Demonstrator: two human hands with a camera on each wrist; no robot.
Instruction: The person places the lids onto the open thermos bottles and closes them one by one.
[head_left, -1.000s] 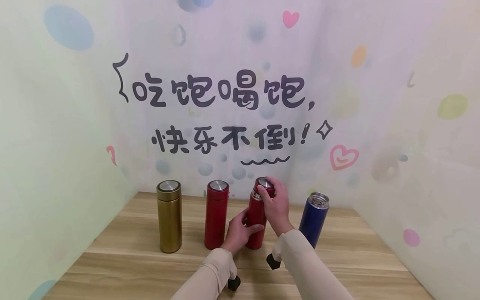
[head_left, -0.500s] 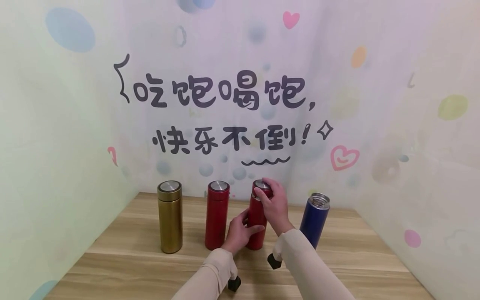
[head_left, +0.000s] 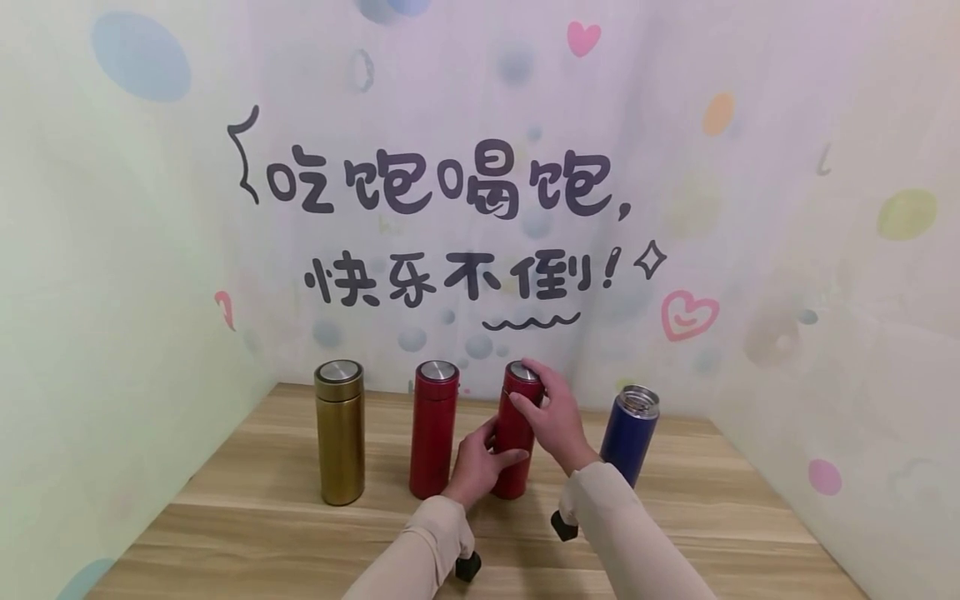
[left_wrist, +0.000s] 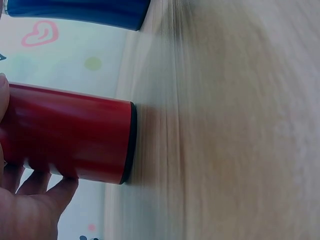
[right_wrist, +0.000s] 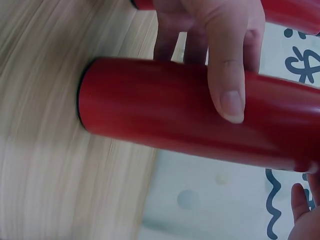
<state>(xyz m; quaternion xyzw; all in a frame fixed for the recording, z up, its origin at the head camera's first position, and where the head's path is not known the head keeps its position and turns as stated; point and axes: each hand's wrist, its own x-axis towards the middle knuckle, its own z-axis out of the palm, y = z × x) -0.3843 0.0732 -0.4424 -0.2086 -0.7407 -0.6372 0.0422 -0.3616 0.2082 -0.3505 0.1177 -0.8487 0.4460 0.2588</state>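
Note:
My left hand point(head_left: 474, 468) grips the body of a red thermos point(head_left: 514, 435) that stands upright on the wooden table. In the right wrist view its thumb point(right_wrist: 230, 95) lies across the red side, the other fingers going behind. My right hand point(head_left: 561, 421) holds the thermos lid point(head_left: 522, 372) at the top, thumb near the lid's lower edge and fingers at the far side. The lid has a silver disc on top and sits down on the body. To the right, partly behind the right sleeve, a blue thermos point(head_left: 628, 437) stands without a lid, its steel mouth showing.
A second red thermos point(head_left: 432, 442) with its lid on stands just left of my left hand. Farther left is a lidded gold thermos point(head_left: 341, 450). A printed backdrop point(head_left: 465, 100) rises behind the wooden table point(head_left: 247, 542) and along both sides.
The lid has come down onto the red thermos, and the silver band below it has disappeared. My right hand has turned slightly, its wrist shifting right. The left hand stays put.

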